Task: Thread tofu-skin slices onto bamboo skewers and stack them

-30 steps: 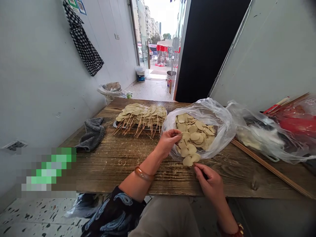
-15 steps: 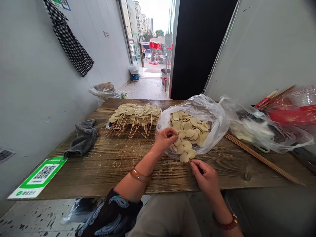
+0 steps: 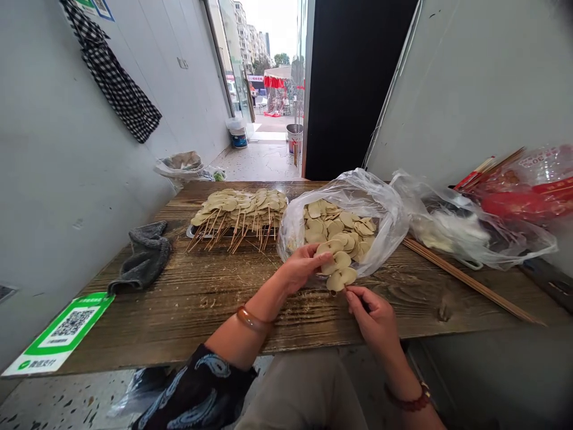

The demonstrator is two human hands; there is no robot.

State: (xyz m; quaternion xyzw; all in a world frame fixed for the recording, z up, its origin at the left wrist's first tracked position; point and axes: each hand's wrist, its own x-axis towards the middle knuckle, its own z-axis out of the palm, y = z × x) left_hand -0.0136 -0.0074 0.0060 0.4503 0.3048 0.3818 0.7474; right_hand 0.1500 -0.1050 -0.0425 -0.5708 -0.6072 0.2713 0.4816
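Observation:
Several thin, pale round slices (image 3: 341, 278), potato-like, are threaded in a row on a thin skewer in front of a clear plastic bag (image 3: 388, 221). My left hand (image 3: 304, 266) is closed around the upper slices, its thumb lying over them. Below, my right hand (image 3: 373, 313) pinches the lower end of the skewer, of which only a short bit shows. Many loose slices (image 3: 329, 218) lie in the open bag just beyond both hands. Left of the bag, a tray (image 3: 192, 230) carries a heap of filled skewers (image 3: 244, 212), their bare stick ends pointing toward me.
A bundle of bare skewers (image 3: 474, 280) lies on the wooden table (image 3: 215, 322) at right, beside more plastic bags (image 3: 452, 227). A grey cloth (image 3: 145, 257) and a green-and-white QR card (image 3: 60, 334) are at left. Walls flank the table on both sides.
My left hand has shifted from pinching at the row's top to lying around the upper slices, thumb over them. My right hand stays at the skewer's lower end. The view has shifted slightly.

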